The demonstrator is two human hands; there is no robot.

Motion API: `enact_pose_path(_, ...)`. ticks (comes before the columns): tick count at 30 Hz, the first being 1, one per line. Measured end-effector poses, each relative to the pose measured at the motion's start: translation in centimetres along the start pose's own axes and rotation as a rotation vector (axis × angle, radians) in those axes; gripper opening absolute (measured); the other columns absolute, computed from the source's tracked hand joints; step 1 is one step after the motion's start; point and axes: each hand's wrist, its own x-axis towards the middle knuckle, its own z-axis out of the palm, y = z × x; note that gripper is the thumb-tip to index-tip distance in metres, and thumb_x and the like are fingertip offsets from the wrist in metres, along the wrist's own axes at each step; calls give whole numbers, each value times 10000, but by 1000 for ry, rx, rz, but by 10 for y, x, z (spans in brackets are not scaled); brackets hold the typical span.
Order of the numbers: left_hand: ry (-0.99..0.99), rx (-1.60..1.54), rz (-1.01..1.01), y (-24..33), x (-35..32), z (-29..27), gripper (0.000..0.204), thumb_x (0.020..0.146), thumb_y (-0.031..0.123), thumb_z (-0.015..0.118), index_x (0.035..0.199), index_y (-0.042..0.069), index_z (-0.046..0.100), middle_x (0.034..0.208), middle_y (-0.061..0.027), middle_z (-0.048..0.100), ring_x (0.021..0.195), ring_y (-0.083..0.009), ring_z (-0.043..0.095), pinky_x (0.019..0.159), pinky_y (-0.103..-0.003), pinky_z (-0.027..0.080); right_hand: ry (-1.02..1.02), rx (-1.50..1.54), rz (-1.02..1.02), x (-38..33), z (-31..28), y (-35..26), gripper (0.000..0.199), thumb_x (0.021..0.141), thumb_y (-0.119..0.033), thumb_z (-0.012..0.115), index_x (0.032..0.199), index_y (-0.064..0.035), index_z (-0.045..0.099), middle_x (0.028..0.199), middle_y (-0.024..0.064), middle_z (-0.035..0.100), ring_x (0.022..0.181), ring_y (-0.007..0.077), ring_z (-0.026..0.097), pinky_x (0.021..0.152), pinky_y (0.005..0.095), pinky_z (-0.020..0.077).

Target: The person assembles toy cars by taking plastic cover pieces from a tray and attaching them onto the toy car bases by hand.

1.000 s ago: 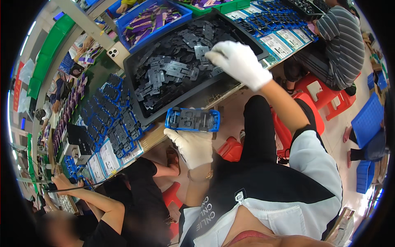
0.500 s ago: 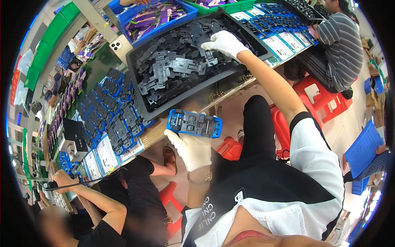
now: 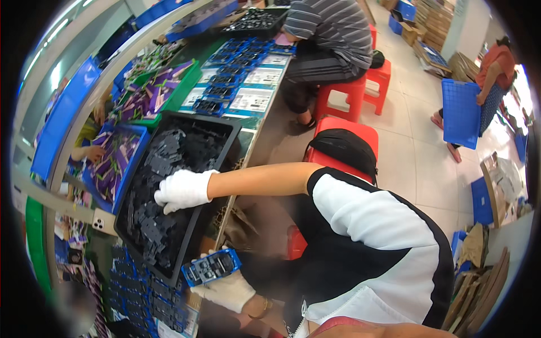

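Observation:
My left hand (image 3: 225, 290), in a white glove, holds a toy car chassis (image 3: 212, 268) from below. The chassis has a blue outer frame with a black underside facing up. Further forward, my right hand (image 3: 183, 190), also gloved in white, reaches into a large black tray (image 3: 234, 135). Its fingers curl down onto a heap of flat black plastic parts (image 3: 155, 222). What lies between those fingertips is hidden.
Rows of blue-and-black chassis (image 3: 141, 296) lie near the tray's close end, with more chassis (image 3: 225, 79) beyond it. A blue bin (image 3: 121, 130) and a green bin (image 3: 194, 76) hold purple parts. A phone (image 3: 103, 221) stands beside the tray. A co-worker (image 3: 329, 34) sits ahead; another person carries a blue crate (image 3: 459, 112).
The view has swung to the right. My right hand has come lower onto the parts, its fingers more curled. My left hand still holds the chassis beside the tray.

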Motion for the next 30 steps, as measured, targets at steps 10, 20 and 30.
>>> enact_pose_path(10,51,13,36,2,-1,8,637,988,585,347,1374,100,494,1297,-159,575,1176,-375,549,1070,-632,355,-93,61,155,-13,1,2,293,882,-290,612,1117,-115,628,943,205,676,910,365,668,777,461,538)
enact_pose_path(20,130,-165,13,-5,0,13,670,926,663,422,1295,114,528,1200,-150,588,1150,-379,536,1049,-671,348,-16,-150,-45,-25,2,9,243,925,-169,572,1155,-110,524,743,175,650,704,362,652,630,464,506)
enact_pose_path(30,176,-150,24,-5,4,3,696,925,681,384,1330,122,473,1209,-142,581,1110,-351,580,962,-568,475,-110,-24,8,-43,4,10,351,971,-322,554,1307,-234,608,853,114,604,798,286,611,702,383,484)
